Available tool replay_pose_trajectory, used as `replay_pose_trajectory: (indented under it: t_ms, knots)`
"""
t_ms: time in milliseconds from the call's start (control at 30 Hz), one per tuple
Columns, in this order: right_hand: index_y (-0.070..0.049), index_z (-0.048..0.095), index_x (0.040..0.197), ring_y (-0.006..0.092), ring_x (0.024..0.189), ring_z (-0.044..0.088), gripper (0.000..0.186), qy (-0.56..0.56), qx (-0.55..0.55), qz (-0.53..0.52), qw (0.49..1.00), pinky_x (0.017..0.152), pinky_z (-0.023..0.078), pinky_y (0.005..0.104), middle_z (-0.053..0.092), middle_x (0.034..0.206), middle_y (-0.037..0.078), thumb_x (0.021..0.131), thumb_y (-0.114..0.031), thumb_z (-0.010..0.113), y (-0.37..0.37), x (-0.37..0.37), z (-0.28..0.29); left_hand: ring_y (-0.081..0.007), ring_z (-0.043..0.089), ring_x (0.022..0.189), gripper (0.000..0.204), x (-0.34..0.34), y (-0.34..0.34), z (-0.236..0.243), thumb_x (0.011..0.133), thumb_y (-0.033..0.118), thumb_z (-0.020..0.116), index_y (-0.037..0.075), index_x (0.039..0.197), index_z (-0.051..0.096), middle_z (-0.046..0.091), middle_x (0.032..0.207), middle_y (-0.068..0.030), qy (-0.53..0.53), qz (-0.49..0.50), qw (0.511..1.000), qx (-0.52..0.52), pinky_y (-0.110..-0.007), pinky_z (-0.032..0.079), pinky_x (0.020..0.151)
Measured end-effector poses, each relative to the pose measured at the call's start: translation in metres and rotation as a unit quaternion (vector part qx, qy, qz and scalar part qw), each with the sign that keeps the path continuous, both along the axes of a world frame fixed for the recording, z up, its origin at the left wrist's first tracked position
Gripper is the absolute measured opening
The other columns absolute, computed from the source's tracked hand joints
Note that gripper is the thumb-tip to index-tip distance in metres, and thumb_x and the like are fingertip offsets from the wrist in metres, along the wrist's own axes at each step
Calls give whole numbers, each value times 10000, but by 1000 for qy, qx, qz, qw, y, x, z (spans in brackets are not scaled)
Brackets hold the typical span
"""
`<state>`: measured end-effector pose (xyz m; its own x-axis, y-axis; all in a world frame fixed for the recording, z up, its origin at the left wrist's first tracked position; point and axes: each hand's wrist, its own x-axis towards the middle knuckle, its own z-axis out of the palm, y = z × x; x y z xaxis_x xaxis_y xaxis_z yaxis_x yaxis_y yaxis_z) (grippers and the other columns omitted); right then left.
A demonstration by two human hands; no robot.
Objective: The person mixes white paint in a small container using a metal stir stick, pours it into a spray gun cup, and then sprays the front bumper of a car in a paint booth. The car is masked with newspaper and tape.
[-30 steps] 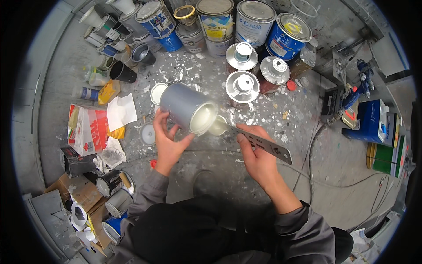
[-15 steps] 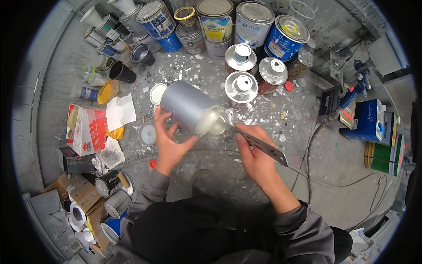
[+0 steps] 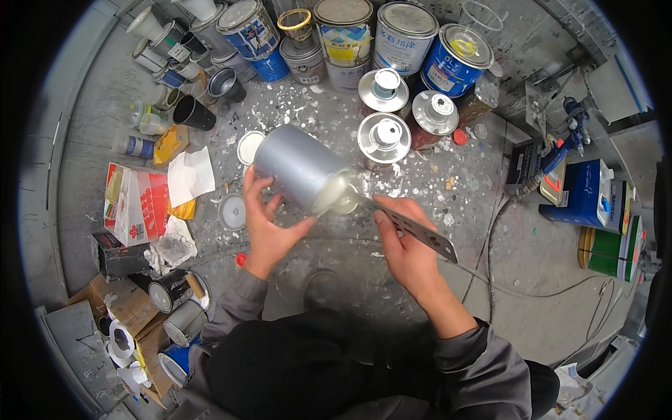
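My left hand (image 3: 271,236) grips a grey cylindrical can (image 3: 295,162) from its near side. The can is tipped, its mouth toward the lower right, with pale whitish liquid at the rim. Between the fingers and thumb of my right hand (image 3: 407,248) is a flat metal paint stirring stick (image 3: 432,240) pierced with holes. Its far end reaches the can's mouth; whether it touches the rim I cannot tell. Just below the mouth shows a small round container (image 3: 347,203) with pale contents, partly hidden by the can. A white round lid (image 3: 250,148) lies beyond the can.
Paint cans (image 3: 406,42) stand along the back, with silver-topped tins (image 3: 383,140) in front of them. Cups (image 3: 194,113), a red-and-white box (image 3: 129,210) and crumpled paper (image 3: 173,245) line the left. At right are a spray gun (image 3: 575,129), a blue tin (image 3: 577,192) and a hose (image 3: 493,259).
The tipped can has shifted very slightly upward in view, and more of the small container beneath its mouth shows. Both hands keep their grips.
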<state>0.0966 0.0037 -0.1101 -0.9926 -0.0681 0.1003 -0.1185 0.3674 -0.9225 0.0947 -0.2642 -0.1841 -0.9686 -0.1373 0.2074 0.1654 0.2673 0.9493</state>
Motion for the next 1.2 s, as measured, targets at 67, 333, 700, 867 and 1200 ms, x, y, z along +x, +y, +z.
replay_pose_trajectory:
  t_ms: [67, 333, 700, 867, 1200]
  knots:
    - [-28, 727, 1239, 374, 880, 734, 249, -5, -1, 1, 1000, 775, 584, 390, 717, 1057, 196, 992, -24, 700, 0, 0, 0, -324, 334, 1557, 994, 0, 0, 1, 645, 62, 991, 134, 1439, 396, 143, 1720, -156, 0, 1, 1000, 1, -526, 489, 1171]
    - [-33, 728, 1240, 378, 885, 737, 254, 14, 10, 1, 1000, 774, 587, 397, 718, 1058, 195, 988, -19, 702, -1, 1, 1, -304, 300, 1578, 1018, 1, -1, 4, 652, -4, 951, 121, 1478, 368, 109, 1751, -145, 1, -3, 1000, -6, -499, 472, 1171]
    - [-32, 735, 1243, 310, 872, 711, 253, 30, 24, 2, 999, 761, 571, 363, 712, 1041, 163, 993, -18, 700, -2, 2, 2, -326, 327, 1565, 988, 1, -2, 4, 650, 63, 994, 114, 1437, 399, 140, 1720, -169, -2, 6, 1000, -8, -533, 474, 1190]
    - [-34, 726, 1237, 382, 897, 737, 269, 28, 30, 7, 999, 777, 589, 400, 720, 1058, 192, 971, 3, 706, -2, 2, 3, -327, 317, 1572, 999, 2, -4, 1, 651, 72, 1002, 114, 1445, 398, 140, 1717, -180, -5, 7, 1000, -19, -530, 475, 1192]
    - [-31, 731, 1236, 346, 882, 720, 295, 71, 30, 32, 997, 773, 584, 375, 713, 1060, 173, 949, 35, 723, 5, 3, 17, -273, 443, 1435, 859, 1, -5, -5, 805, 26, 906, 109, 1484, 385, 360, 1571, -138, -141, 56, 976, 154, -462, 520, 1111]
